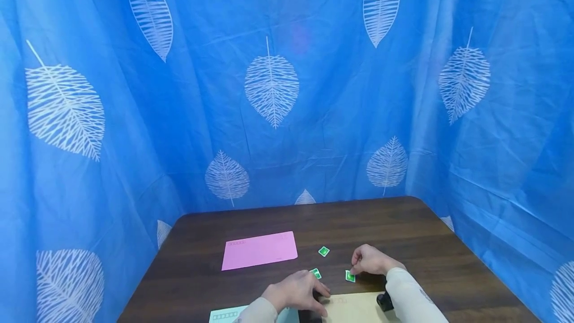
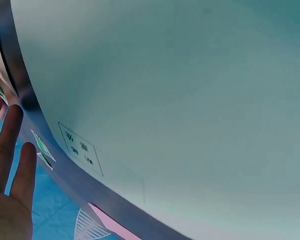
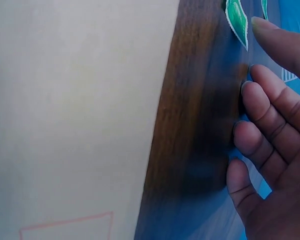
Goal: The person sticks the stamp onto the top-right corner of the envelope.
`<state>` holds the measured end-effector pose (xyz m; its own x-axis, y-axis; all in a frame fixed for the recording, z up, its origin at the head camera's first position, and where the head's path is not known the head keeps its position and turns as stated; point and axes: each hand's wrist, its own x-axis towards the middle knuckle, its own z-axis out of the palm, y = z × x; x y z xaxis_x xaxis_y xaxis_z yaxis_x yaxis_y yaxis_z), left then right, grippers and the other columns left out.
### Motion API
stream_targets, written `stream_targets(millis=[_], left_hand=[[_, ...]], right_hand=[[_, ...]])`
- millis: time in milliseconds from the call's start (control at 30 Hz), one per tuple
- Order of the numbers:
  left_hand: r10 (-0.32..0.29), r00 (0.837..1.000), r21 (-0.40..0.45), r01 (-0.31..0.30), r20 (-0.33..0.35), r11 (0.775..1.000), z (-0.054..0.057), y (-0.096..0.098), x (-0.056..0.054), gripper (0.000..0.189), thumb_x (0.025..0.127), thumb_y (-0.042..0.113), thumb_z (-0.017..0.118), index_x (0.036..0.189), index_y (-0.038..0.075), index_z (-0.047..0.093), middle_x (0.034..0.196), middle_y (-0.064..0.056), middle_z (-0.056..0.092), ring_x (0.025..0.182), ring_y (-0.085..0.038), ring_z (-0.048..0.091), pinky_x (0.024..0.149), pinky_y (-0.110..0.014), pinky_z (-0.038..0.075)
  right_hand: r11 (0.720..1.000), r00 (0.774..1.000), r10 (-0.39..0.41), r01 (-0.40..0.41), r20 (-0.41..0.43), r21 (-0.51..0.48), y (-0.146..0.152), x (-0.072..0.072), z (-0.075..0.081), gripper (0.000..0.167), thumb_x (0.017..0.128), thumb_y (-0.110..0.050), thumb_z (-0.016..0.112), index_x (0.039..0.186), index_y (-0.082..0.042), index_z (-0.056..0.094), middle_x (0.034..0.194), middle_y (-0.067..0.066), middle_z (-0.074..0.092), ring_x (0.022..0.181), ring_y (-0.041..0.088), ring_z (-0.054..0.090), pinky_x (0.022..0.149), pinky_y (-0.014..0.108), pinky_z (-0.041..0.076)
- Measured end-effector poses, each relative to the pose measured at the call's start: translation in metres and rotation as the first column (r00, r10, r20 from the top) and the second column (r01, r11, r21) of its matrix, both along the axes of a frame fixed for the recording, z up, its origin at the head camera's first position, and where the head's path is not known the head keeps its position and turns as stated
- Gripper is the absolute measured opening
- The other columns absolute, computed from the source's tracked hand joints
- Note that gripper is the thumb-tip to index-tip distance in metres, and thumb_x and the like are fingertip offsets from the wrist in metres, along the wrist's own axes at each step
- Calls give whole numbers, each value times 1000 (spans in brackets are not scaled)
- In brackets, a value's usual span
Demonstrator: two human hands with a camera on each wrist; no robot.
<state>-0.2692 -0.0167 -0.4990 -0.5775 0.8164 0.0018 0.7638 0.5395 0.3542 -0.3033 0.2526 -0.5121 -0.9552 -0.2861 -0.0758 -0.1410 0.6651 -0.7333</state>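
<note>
My left hand (image 1: 298,290) rests at the left end of a cream envelope (image 1: 358,305), its fingers spread. Straight fingers (image 2: 10,155) show in the left wrist view. Partly under my left forearm lies a mint-green envelope (image 1: 224,314). My right hand (image 1: 372,259) is low over the table, beyond the cream envelope, fingers loosely bent. Its thumb tip is at the edge of a green stamp (image 1: 350,276); in the right wrist view the nearer stamp (image 3: 236,22) lies beside the thumb, not between the fingers. A second stamp (image 1: 316,273) lies just beyond my left hand.
A third green stamp (image 1: 324,251) lies farther back on the dark wooden table (image 1: 381,223). To the left is a pink envelope (image 1: 260,250). Blue curtains (image 1: 314,128) with white leaf prints hang behind the table and on both sides.
</note>
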Motion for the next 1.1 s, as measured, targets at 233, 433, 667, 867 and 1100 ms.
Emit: stream_targets(millis=[233, 433, 667, 867, 1100], left_hand=[[19, 1000, -36, -19, 13, 999, 1, 3, 2, 32, 76, 38, 86, 104, 24, 80, 110, 19, 74, 104, 9, 64, 90, -13, 50], [-31, 997, -88, 25, -70, 996, 4, 9, 4, 34, 76, 42, 86, 105, 25, 80, 108, 20, 75, 100, 11, 63, 84, -8, 49], [-37, 991, -144, 19, -125, 989, 6, 12, 6, 36, 76, 46, 84, 106, 28, 79, 108, 21, 74, 96, 11, 63, 77, -7, 48], [-51, 986, -168, 24, -159, 986, 6, 14, 7, 36, 75, 48, 84, 106, 30, 79, 108, 23, 74, 93, 12, 62, 74, -5, 46], [-43, 983, -184, 9, -180, 983, 7, 16, 8, 36, 75, 48, 84, 107, 32, 79, 104, 21, 75, 75, 13, 54, 66, -6, 44]], right_hand=[[1000, 1000, 15, -15, -6, -10, 2, 1, -2, 15, 82, -3, 76, 78, -2, 62, 71, 0, 58, 65, 14, 51, 60, 27, 43], [1000, 1000, -9, 9, 14, 0, 3, 0, -1, 14, 82, -3, 76, 78, -3, 63, 72, 0, 58, 66, 16, 52, 61, 28, 43], [1000, 999, 29, -29, 18, -1, 3, -4, -2, 16, 80, -3, 78, 77, -3, 62, 70, -2, 57, 65, 13, 51, 61, 25, 43], [999, 999, 51, -51, 6, 7, 2, -1, -1, 18, 78, -2, 78, 76, -3, 61, 67, -2, 53, 62, 13, 49, 58, 25, 41], [1000, 1000, 14, -15, 25, 25, -1, -1, -1, 20, 76, -1, 80, 75, -5, 60, 68, 0, 54, 63, 15, 49, 58, 27, 40]])
